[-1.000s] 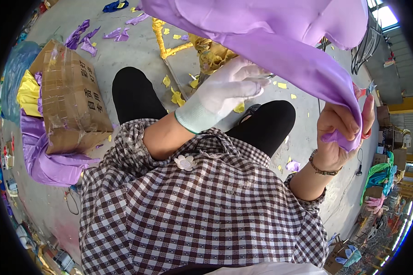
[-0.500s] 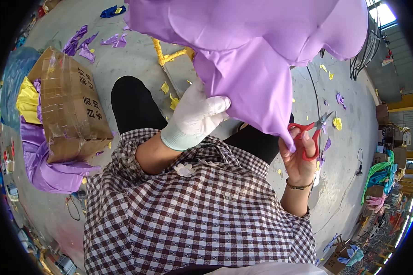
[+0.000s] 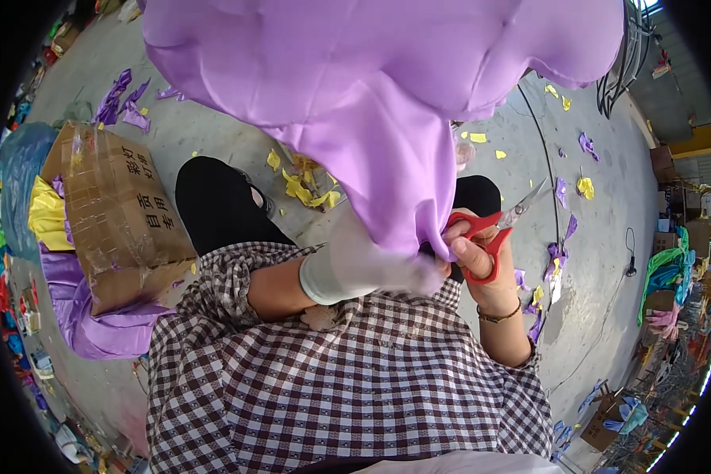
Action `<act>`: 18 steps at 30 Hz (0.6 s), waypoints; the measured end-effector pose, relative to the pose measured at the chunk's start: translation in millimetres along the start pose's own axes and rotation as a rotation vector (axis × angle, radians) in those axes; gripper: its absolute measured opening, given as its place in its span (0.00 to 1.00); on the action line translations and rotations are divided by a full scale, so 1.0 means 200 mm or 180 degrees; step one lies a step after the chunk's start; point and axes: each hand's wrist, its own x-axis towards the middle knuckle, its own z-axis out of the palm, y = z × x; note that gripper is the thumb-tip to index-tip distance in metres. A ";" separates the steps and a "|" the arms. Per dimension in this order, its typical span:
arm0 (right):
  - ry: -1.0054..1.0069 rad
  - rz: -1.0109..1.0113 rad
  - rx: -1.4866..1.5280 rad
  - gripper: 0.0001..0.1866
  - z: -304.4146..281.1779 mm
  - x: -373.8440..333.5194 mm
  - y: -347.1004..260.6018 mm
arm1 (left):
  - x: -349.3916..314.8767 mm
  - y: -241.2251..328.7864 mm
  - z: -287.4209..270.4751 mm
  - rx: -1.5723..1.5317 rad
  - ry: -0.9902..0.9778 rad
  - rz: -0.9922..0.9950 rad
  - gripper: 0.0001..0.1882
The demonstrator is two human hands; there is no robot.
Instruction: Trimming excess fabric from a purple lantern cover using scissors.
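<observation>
A large, puffed piece of shiny purple fabric (image 3: 332, 71) fills the upper middle, with a loose tail hanging toward my lap. My left hand (image 3: 371, 257), in a white knitted glove, is at the lower part of that tail; motion smears its fingers. The tail's right corner is pinched in my bare right hand (image 3: 482, 257). Red-handled scissors (image 3: 494, 237) are hooked on the same hand, their metal blades parted slightly and pointing up and right, away from the cloth.
At the left stands a taped cardboard box (image 3: 118, 217) with yellow cloth (image 3: 49, 217) and purple cloth (image 3: 95, 316) spilling out. Yellow scraps (image 3: 308, 189) and purple scraps litter the concrete floor. A black cable (image 3: 541, 134) runs along the right.
My left glove has moved right and down, from the tail's left side to its lower end. My right hand has shifted left with the scissors. The purple fabric has swung left.
</observation>
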 end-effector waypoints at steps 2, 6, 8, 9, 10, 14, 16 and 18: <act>-0.0046 0.0091 -0.0080 0.18 -0.01 0.01 -0.03 | 0.05 0.01 0.04 0.0191 0.1006 -0.0836 0.25; 0.0309 0.0139 -0.0652 0.22 -0.15 0.06 -0.20 | 0.05 -0.03 0.01 0.0413 0.1233 -0.0903 0.16; 0.0536 -0.1098 -0.2884 0.27 -0.23 0.08 -0.29 | 0.04 -0.06 -0.01 0.0437 0.1085 -0.0752 0.13; 0.0552 -0.1080 -0.2896 0.27 -0.21 0.08 -0.34 | 0.04 -0.07 -0.02 0.0523 0.0999 -0.0681 0.13; 0.0296 -0.1132 -0.3402 0.31 -0.18 0.09 -0.41 | 0.03 -0.08 -0.03 0.0636 0.0932 -0.0596 0.14; -0.0266 -0.1007 -0.4507 0.38 -0.05 0.09 -0.64 | 0.04 -0.05 -0.03 0.0983 0.0999 -0.0760 0.13; -0.0433 -0.0672 -0.4719 0.36 0.03 0.10 -0.72 | 0.04 -0.04 -0.03 0.1089 0.1056 -0.0880 0.12; -0.0461 -0.0661 -0.4727 0.36 0.07 0.11 -0.76 | 0.03 -0.05 -0.04 0.1259 0.0974 -0.0825 0.11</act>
